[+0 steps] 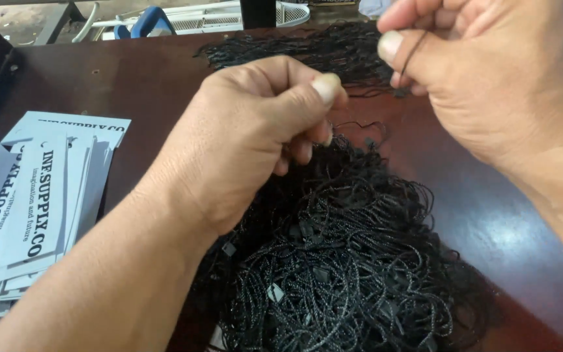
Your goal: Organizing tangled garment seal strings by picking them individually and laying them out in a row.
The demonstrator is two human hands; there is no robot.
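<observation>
My left hand (242, 140) sits over the near pile of black cords (353, 261), thumb pressed against the forefinger. It looks like a pinch on a strand pulled up from the heap, but the strand itself is hidden behind my fingers, so I can't confirm what's in it. The other fingers curl under, brushing the top of the pile.

My right hand (490, 72) is raised above and behind, thumb and forefinger pinched shut on one thin black cord (414, 51). The cord loops over the thumb tip and runs down toward the table. Held high like this, I judge, so the single cord hangs clear of the tangle and doesn't drag neighbours with it.

The pile is loose loops with small dark plastic clasps mixed in, lying on the dark brown table (503, 221) right below both hands. It sits close in, which keeps my reach short. A second, flatter bunch of cords (307, 49) lies further back near the table's far edge, well apart from the near heap.

Stack of white printed cards (34, 202) fans out on the left of the table, clear of the cords and untouched by either hand. White wire rack (229, 16) beyond the table edge.
</observation>
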